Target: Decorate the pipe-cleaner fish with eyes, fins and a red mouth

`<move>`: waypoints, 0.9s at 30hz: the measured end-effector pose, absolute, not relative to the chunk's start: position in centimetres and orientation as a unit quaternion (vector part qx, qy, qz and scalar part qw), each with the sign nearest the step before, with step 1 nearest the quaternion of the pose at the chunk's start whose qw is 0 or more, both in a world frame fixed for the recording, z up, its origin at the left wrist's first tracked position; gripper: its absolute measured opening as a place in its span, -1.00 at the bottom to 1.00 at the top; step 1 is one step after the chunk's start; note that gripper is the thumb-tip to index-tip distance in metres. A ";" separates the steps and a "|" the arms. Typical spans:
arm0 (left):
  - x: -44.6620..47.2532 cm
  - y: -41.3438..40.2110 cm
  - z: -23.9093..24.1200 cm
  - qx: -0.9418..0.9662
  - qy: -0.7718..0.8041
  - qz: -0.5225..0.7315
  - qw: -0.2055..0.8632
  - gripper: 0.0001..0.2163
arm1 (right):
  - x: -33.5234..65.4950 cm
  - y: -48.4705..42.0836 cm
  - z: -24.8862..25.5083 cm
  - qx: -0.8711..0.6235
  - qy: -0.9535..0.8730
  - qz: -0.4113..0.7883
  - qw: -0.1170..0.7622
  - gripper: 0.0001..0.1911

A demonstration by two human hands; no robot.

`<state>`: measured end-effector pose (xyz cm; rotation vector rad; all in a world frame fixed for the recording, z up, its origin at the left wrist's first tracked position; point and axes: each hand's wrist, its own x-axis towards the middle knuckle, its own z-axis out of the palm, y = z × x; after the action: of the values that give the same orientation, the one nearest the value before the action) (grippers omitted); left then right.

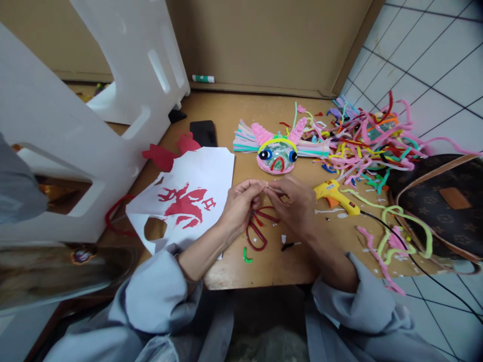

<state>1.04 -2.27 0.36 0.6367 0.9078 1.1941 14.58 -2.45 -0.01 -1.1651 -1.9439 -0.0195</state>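
My left hand (245, 198) and my right hand (294, 201) meet over the table, thumbs and forefingers pinched together at one spot. Between the fingertips is something small and pale, too small to make out. Beneath the hands lie red-handled scissors (257, 236), partly hidden by them. Just beyond sits a clear plastic animal figure (277, 157) with a yellow band, blue-and-black eyes, pink fuzzy ears and a red mouth. Bundles of pastel strips (247, 138) stick out at its sides. A yellow glue gun (337, 195) rests right of my right hand.
Tangled pipe cleaners (377, 136) heap up at the back right, near a brown patterned bag (441, 201). On the left lie white paper with red cutouts (204, 176), red paper scraps (162, 157) and a black phone (203, 133). The glue gun's black cord (411, 256) crosses the right edge.
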 end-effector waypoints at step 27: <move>-2.4 -0.5 1.6 0.569 0.408 0.417 0.580 -0.64 | 15.9 -1.6 1.0 -0.394 -0.826 0.032 0.401 -0.86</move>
<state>-2.41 -0.53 1.61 1.3301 0.9528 0.9742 15.95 -1.60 0.95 -0.9951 -2.0891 0.0797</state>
